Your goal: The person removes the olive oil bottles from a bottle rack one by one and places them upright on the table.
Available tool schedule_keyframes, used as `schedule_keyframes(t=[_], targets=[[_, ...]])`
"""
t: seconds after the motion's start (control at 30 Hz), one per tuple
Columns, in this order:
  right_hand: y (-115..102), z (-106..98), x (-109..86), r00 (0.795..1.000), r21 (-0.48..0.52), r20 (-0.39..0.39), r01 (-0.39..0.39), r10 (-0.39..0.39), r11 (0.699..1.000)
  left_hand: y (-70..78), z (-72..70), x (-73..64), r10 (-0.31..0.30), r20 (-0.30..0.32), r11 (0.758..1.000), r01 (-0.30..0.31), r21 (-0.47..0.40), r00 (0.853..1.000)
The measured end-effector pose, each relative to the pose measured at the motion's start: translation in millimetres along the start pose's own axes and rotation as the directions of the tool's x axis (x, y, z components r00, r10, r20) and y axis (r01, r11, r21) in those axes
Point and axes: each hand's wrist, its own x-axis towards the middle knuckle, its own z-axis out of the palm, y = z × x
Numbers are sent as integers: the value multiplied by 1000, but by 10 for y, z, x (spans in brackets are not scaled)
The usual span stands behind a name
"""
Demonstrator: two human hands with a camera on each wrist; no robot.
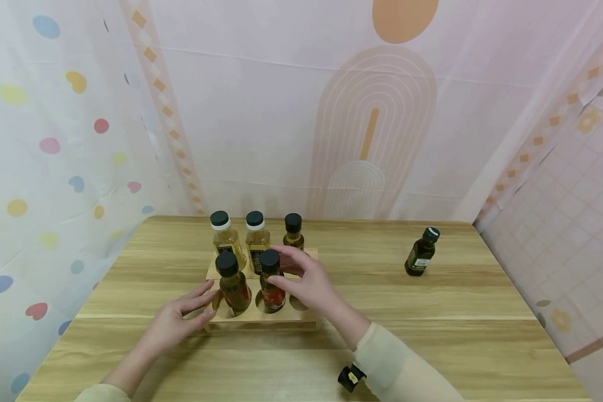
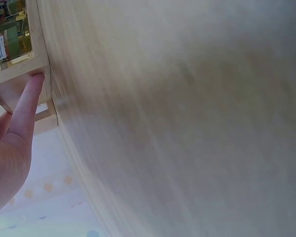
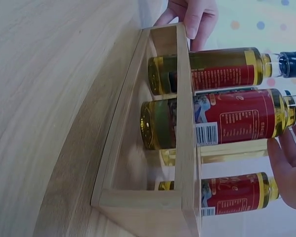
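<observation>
My left hand [image 1: 183,318] rests its extended fingers against the left end of a two-tier wooden bottle rack [image 1: 266,325]. In the left wrist view, its index fingertip touches the end panel. The right hand [image 1: 311,279] is around the neck of the front middle oil bottle [image 1: 273,296], thumb and fingers spread at its right side. This bottle has a red label and black cap, and stands in a rack hole. Beside it, another red-labelled bottle [image 1: 236,296] occupies the front left hole. Firm contact by the right fingers is unclear.
Two pale oil bottles with green caps [image 1: 228,243] [image 1: 258,240] and a black-capped bottle [image 1: 293,237] stand in the back row. A dark green bottle [image 1: 420,257] stands apart at the table's right. A small black object [image 1: 350,378] is beside the right sleeve.
</observation>
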Motion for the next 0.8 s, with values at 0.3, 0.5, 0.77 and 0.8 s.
schedule_keyframes(t=[0.3,0.5,0.77,0.8], targets=[[-23,35,34,1000,25,-20,-24,24,999,-10,15,13,5,1,1000,-5,6,1000],[-50,54,37,999,57,-33,-39,40,998,-15,12,13,10,-5,1000,-10,21,1000],[-18,61,42,998,42,-55,-12,15,999,-31,14,14,12,-5,1000,-12,15,1000],[-17,63,41,998,42,-57,-9,11,999,-32,14,14,12,-5,1000,-12,15,1000]])
